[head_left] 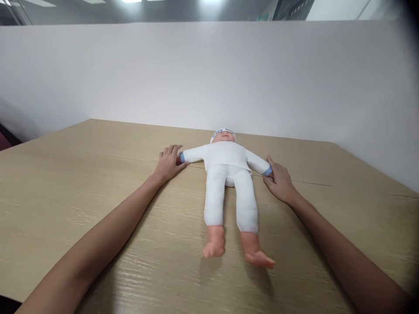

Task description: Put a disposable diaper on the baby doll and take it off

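Note:
A baby doll [225, 157] lies on its back on the wooden table, head at the far end and feet pointing at me. It wears a white top and white trousers with blue cuffs, and a white lettered headband. Both its arms are stretched out to the sides; the bare feet stick out of the trouser legs. My left hand [169, 161] is closed round the doll's hand on the left, just beyond the cuff. On the other side, my right hand [279, 179] grips the doll's other hand by its blue cuff. My fingers partly hide both doll hands.
The light wooden table [157, 261] spreads out around the doll, with thin seams across its top. A white partition [196, 74] rises behind the table's far edge. Ceiling lights [211, 3] show above it.

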Demonstrator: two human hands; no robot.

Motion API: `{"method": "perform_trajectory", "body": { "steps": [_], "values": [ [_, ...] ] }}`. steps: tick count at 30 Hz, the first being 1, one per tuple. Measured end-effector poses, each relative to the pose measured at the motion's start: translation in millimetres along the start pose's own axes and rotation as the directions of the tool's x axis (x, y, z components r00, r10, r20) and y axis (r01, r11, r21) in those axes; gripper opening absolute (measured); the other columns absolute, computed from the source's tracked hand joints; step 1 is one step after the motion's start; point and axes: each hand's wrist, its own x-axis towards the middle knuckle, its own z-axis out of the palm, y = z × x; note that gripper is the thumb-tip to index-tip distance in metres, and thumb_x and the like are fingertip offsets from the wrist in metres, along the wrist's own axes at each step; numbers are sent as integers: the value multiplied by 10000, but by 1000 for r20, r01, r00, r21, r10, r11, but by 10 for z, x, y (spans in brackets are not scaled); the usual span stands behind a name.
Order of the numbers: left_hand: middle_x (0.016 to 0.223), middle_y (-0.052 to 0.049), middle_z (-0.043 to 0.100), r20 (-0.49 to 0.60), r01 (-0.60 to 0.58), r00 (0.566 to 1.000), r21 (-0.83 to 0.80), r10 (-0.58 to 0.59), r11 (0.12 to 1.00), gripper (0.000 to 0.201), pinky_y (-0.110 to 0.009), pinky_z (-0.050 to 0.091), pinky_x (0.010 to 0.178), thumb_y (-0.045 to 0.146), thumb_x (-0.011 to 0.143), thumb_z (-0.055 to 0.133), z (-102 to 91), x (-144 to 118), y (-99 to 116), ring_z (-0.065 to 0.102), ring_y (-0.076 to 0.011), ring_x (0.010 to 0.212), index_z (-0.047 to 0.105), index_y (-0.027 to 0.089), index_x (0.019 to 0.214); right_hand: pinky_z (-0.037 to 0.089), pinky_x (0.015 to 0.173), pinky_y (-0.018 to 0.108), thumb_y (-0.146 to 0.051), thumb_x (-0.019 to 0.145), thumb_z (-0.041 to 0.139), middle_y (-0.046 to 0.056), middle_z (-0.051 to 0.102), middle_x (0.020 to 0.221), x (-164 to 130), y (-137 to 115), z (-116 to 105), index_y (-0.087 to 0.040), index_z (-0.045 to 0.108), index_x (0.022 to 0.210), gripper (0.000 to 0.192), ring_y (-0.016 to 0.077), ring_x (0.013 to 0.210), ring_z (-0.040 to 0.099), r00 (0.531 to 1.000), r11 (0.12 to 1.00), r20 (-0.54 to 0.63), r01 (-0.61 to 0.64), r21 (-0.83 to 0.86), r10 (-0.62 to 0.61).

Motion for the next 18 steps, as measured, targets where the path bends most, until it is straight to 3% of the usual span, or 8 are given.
{"method": "perform_trajectory", "body": {
  "steps": [3,6,9,12,14,15,17,18],
  "values": [
    [1654,-238,484,-107,-35,994,23,37,999,778,-576,373,1194,567,1007,656,-108,-240,153,477,-436,1460,424,171,1635,342,1290,703,-283,904,509,258,508,1654,-221,-248,-68,-83,347,1708,844,439,1544,450,991,1000,-131,-18,-7,17],
    [1600,-235,526,-185,-127,976,-77,111,989,624,-542,381,1220,472,1063,591,-298,-524,418,501,-387,1456,451,162,1586,352,1287,705,-241,904,504,251,560,1597,-555,-656,-230,-101,439,1647,759,424,1502,490,965,992,-233,-105,66,118],
    [1490,-194,614,-258,-216,953,-216,158,952,468,-495,445,1177,389,1082,581,-642,-853,910,575,-323,1361,504,194,1500,398,1268,690,-210,914,509,187,615,1555,-1002,-1213,-550,-169,507,1592,680,384,1455,540,965,973,-210,-115,200,157],
    [1281,-117,718,-346,-280,926,-375,147,884,241,-405,529,985,291,1083,587,-1034,-1371,1612,654,-255,1157,601,243,1318,541,1149,618,-175,964,494,121,648,1504,-1597,-1800,-975,-250,554,1542,585,329,1367,613,963,951,-233,-64,303,138],
    [1009,-60,744,-433,-433,871,-457,231,777,128,-367,517,844,200,1063,574,-1164,-1882,2072,667,-207,902,630,240,1172,554,1132,565,-173,1003,549,127,679,1437,-2075,-2102,-1215,-234,591,1491,493,312,1331,641,953,964,-301,53,260,28],
    [887,-38,724,-500,-537,816,-469,291,701,106,-358,498,765,196,1065,541,-1156,-2182,2265,638,-191,785,631,240,1102,583,1075,509,-156,1003,575,118,718,1341,-2328,-2207,-1297,-226,618,1447,451,291,1258,675,928,970,-368,141,200,-59],
    [726,-2,653,-609,-674,708,-433,358,598,141,-344,448,644,230,1086,513,-992,-2826,2543,591,-169,643,639,247,1028,624,934,371,-23,934,627,57,763,1117,-2838,-2322,-1366,-222,681,1293,414,215,1050,730,834,934,-495,338,113,-242],
    [712,0,651,-589,-689,700,-408,404,599,149,-333,432,602,250,1092,517,-857,-3148,2627,578,-161,613,648,246,1023,634,904,342,26,897,629,41,767,1071,-3087,-2340,-1354,-215,699,1230,417,192,987,742,804,900,-500,423,103,-320]
  ]
}}
